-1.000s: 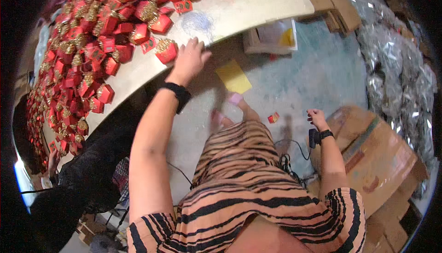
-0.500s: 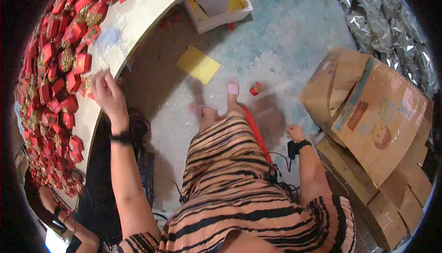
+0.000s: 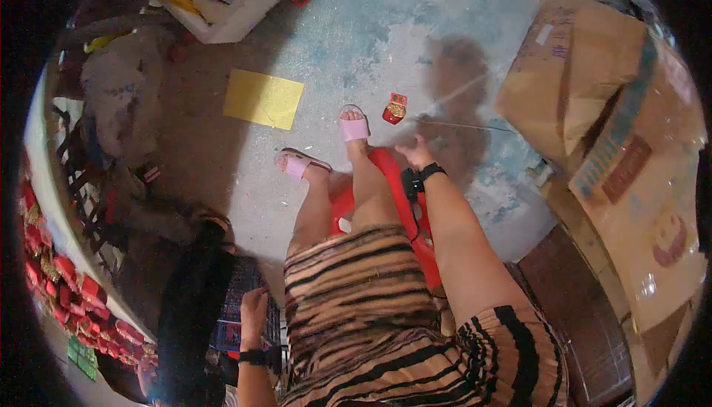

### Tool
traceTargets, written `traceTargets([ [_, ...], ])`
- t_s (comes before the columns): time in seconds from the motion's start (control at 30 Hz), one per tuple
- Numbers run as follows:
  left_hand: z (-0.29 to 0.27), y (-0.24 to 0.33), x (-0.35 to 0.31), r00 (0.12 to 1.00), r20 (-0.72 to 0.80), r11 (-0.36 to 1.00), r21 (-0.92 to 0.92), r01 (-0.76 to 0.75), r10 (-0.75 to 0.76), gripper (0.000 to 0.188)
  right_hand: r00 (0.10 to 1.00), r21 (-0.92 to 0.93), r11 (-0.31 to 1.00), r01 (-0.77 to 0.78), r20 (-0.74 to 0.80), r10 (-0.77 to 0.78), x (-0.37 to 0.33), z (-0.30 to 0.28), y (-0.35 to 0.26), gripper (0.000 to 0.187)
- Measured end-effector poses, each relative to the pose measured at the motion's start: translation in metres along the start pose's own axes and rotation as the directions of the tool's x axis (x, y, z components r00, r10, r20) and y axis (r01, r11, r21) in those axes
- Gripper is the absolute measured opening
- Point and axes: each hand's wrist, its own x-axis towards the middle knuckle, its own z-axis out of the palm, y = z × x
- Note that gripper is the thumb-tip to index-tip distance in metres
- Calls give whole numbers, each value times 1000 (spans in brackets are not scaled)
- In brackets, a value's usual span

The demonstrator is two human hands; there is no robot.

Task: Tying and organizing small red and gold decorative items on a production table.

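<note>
My right hand (image 3: 417,153) reaches forward and down beside my knees, its fingers apart and nothing held in them. Just beyond it, on the floor, lies a small red and gold box-shaped ornament (image 3: 394,109), apart from my fingertips. My left hand (image 3: 254,314) hangs low at my left side, close to a blue plastic crate (image 3: 241,299). Its fingers look loosely bent and I see nothing in them. Both wrists wear black bands. A red plastic stool (image 3: 386,166) shows beneath my legs.
Many red and gold ornaments (image 3: 67,277) cover the curved pale table (image 3: 52,129) at left. A white foam box (image 3: 222,30) stands far left, and a yellow sheet (image 3: 263,100) lies on the floor. Cardboard boxes (image 3: 571,66) fill the right side. Another person in dark clothing (image 3: 185,318) is at left.
My view has swung away from the table, which now sits farther left. My left hand has come down from the table's edge to my side. My right hand has extended forward toward the ornament on the floor.
</note>
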Motion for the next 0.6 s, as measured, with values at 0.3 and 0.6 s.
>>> traceTargets([
  [0.3, 12, 89, 75, 936, -259, 965, -167, 201, -239, 22, 948, 385, 914, 130, -317, -1, 128, 123, 0, 69],
  [0.6, 16, 23, 72, 967, -104, 972, -64, 227, -232, 29, 923, 82, 987, -140, -351, 160, 133, 133, -10, 96],
])
